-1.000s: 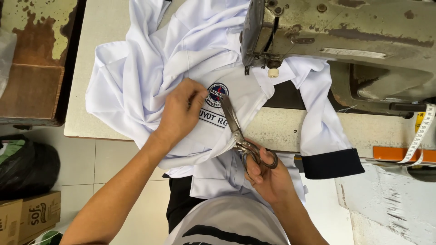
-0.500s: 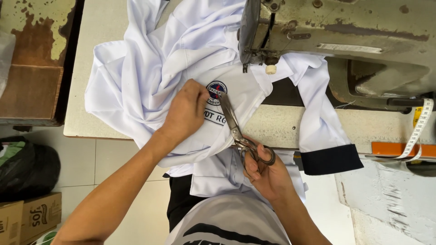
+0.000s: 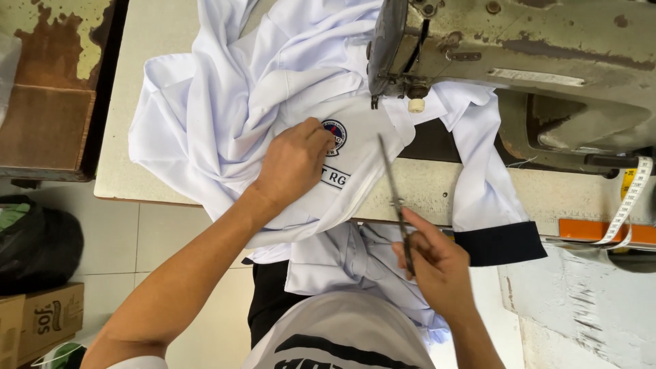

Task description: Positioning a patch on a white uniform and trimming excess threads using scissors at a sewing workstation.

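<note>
Pressing palm-down on a white shirt, the left hand lies with fingers together and slightly curled, their tips beside a round embroidered badge and partly covering a small printed label just below it; the forearm runs in from the lower left, crossing the near edge of the tabletop at a slant. Right hand: held just off the near edge, above the lap, knuckles up and wrist bent back toward the body, fingers closed around the handles of a pair of scissors. Scissors: dark metal, blades together as far as can be seen, pointing away from the person and up over the shirt, tips near the folded front panel to the right of the badge; whether the tips touch the cloth cannot be told. Shirt: spread in loose folds across the middle of the tabletop, one portion tucked under the head of a sewing machine, its lower part hanging over the near edge, and a sleeve with a dark navy cuff draped over the near edge toward the right. Sewing machine: worn, greenish-grey, occupying the far right corner. Measuring tape: white, hanging at the right edge. Floor items at lower left: black bag, cardboard box.
</note>
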